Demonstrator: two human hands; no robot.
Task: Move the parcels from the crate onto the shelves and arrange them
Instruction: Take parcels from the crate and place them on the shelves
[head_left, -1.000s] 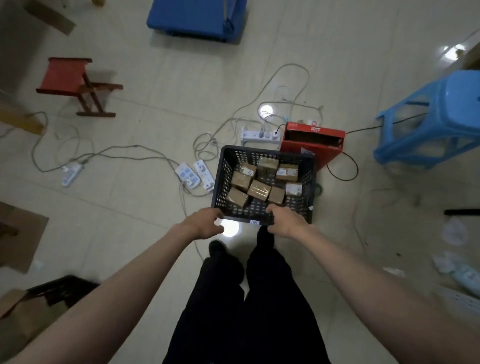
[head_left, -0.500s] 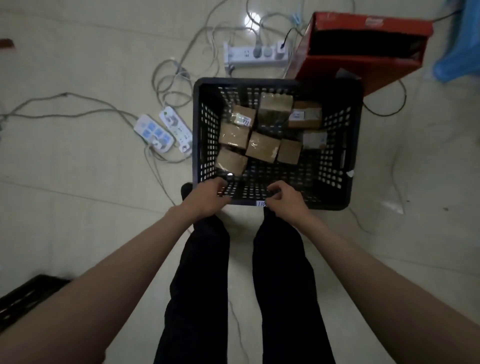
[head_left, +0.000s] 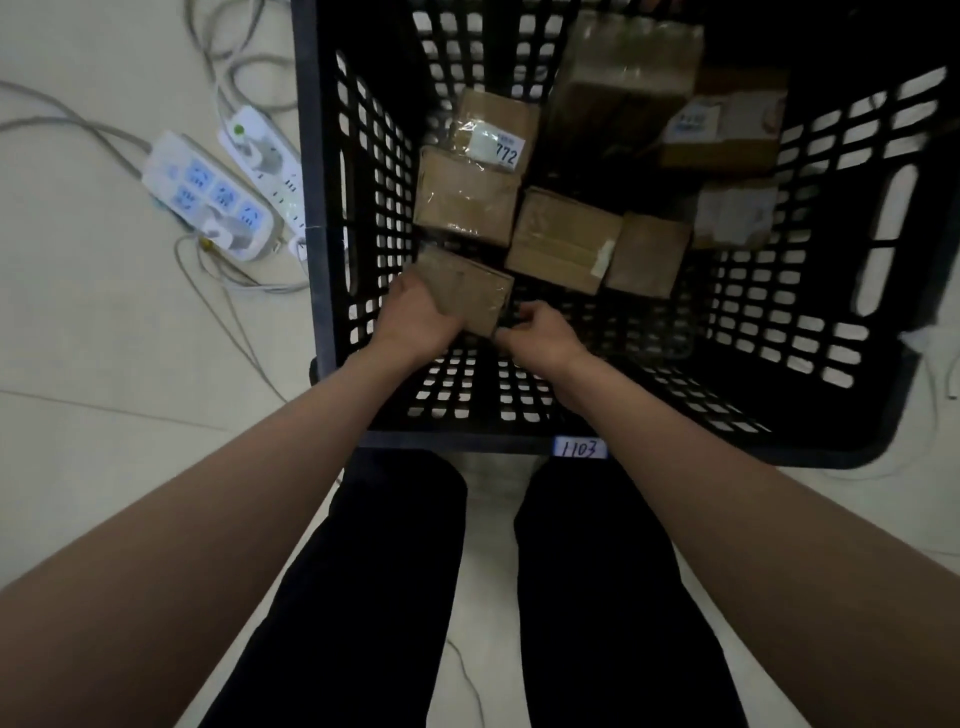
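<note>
A black slatted crate (head_left: 322, 218) stands on the floor in front of my legs, tagged "1103" on its near rim. Several brown cardboard parcels lie inside. The nearest small parcel (head_left: 480, 293) sits at the crate's near left. My left hand (head_left: 415, 317) grips its left side with fingers curled round it. My right hand (head_left: 535, 332) pinches its lower right corner. Another parcel (head_left: 496, 132) behind it bears a white label reading "772". Both forearms reach down over the near rim.
Two white power strips (head_left: 208, 197) with grey cables lie on the pale tiled floor left of the crate. My dark trouser legs (head_left: 395, 597) stand just behind the crate's near rim. More cable trails on the floor at the right edge.
My view has dropped much closer to the crate. Both hands left the near rim, went down inside and took hold of the nearest small parcel.
</note>
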